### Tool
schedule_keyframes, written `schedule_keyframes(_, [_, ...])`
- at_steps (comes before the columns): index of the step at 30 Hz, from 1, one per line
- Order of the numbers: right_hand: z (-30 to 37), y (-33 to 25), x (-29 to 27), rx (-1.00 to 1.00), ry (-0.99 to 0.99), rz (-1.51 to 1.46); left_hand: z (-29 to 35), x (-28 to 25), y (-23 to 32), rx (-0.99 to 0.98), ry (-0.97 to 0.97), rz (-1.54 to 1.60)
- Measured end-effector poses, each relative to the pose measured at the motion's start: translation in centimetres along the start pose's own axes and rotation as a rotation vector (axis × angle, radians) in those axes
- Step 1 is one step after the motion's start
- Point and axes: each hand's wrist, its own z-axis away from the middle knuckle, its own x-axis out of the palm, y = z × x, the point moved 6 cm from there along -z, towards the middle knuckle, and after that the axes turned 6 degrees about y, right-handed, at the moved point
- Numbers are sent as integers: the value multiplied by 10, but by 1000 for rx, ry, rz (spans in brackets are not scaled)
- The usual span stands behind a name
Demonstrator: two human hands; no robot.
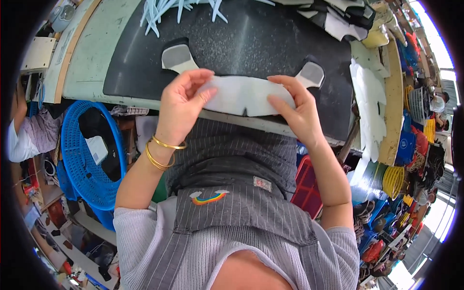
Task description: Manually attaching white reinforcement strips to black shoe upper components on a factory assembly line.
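A pale, curved, flexible sheet piece (244, 96) with a small dark notch mid-way along its lower edge spans both my hands over the table's near edge. My left hand (186, 94) pinches its left end between thumb and fingers. At the right end, my right hand (297, 101) grips it in the same way. Behind the hands lie two rounded white-and-grey ends with black edging, one at the left (178, 57) and one at the right (311, 74); whether they join the held piece is hidden by my fingers.
Light-blue strips (179, 8) lie on the black work mat (232, 43) at the far side. Black-and-white cut pieces (338, 21) are stacked far right. White sheets (369, 106) hang along the right edge. A blue plastic basket (70, 154) stands at left, near another person's arm (20, 106).
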Motion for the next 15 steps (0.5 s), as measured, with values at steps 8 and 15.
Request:
schedule_keyframes(8, [2, 8, -6, 15, 14, -126, 1, 0, -1, -5, 27, -92])
schedule_keyframes(15, [0, 2, -1, 40, 9, 2, 5, -4, 5, 87, -12, -208])
